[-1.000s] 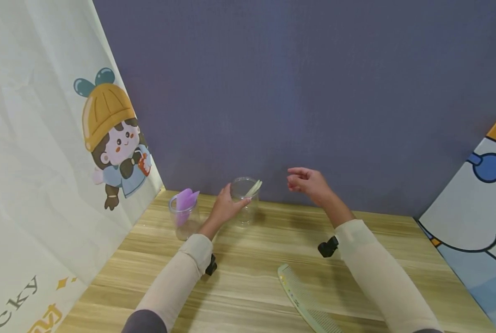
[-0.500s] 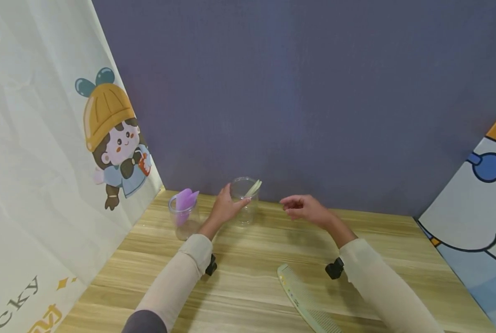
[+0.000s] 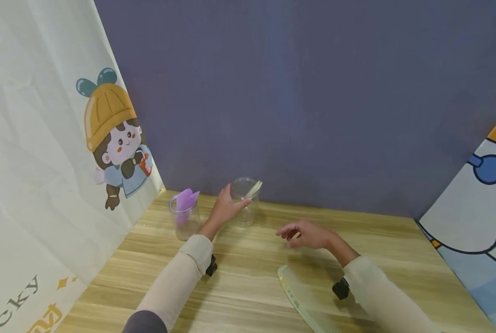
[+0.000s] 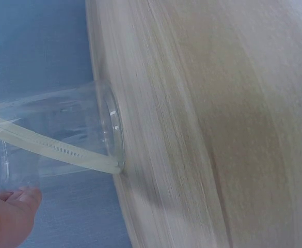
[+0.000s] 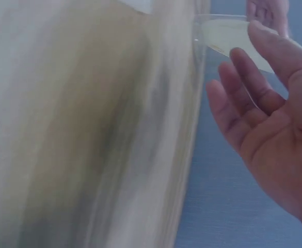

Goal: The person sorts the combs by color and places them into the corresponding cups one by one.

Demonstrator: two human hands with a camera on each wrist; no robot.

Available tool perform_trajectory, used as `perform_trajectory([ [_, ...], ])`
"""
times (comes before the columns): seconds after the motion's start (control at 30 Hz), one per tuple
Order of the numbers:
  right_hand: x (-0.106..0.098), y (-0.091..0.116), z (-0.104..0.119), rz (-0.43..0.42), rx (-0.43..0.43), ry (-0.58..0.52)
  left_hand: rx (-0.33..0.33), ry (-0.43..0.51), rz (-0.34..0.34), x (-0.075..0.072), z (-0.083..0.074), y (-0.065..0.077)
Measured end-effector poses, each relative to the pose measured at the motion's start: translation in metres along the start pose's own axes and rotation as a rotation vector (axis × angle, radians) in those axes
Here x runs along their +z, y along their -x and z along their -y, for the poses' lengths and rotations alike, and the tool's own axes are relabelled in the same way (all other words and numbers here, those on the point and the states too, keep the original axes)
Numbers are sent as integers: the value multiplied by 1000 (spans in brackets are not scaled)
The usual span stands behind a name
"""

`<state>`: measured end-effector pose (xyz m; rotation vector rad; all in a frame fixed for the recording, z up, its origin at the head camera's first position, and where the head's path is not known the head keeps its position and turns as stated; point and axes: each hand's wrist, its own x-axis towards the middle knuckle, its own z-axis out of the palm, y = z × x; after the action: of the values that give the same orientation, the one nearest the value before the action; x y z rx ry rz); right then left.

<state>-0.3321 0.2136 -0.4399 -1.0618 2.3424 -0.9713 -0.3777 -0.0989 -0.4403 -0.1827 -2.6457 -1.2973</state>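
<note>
My left hand (image 3: 224, 206) grips a clear plastic cup (image 3: 248, 217) near its rim, thumb on the near side. The cup stands upright at the back of the table. A slim pale green piece (image 4: 52, 148) with a row of comb-like teeth leans inside it, and its tips rise past the rim in the head view. To the right of the cup, my right hand (image 3: 308, 235) hovers over the table, its fingers loosely bent around nothing. In front of that hand lies a large pale green comb (image 3: 294, 298) with small coloured dots along its spine.
Left of my left hand stands a second clear cup (image 3: 188, 231) with a purple piece (image 3: 185, 201) sticking out. A dark grey-blue panel (image 3: 272, 92) rises behind the wooden table (image 3: 239, 296). Printed cloths hang at the left and right sides.
My right hand has come down and toward me from near the back panel, moving slightly left. The left hand and the cup have stayed in place.
</note>
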Motion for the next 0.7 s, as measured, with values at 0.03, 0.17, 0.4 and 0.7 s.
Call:
perform_trajectory([
  [0.03, 3, 1, -1, 21, 4, 2, -3, -2, 0, 0, 0, 0],
  [0.17, 12, 7, -4, 65, -3, -2, -2, -2, -1, 1, 1, 0],
  [0.4, 25, 15, -7, 120, -31, 38, 2, -3, -5, 1, -1, 0],
  [0.7, 40, 14, -6, 196, -69, 118, 0, -8, -4, 2, 2, -1],
])
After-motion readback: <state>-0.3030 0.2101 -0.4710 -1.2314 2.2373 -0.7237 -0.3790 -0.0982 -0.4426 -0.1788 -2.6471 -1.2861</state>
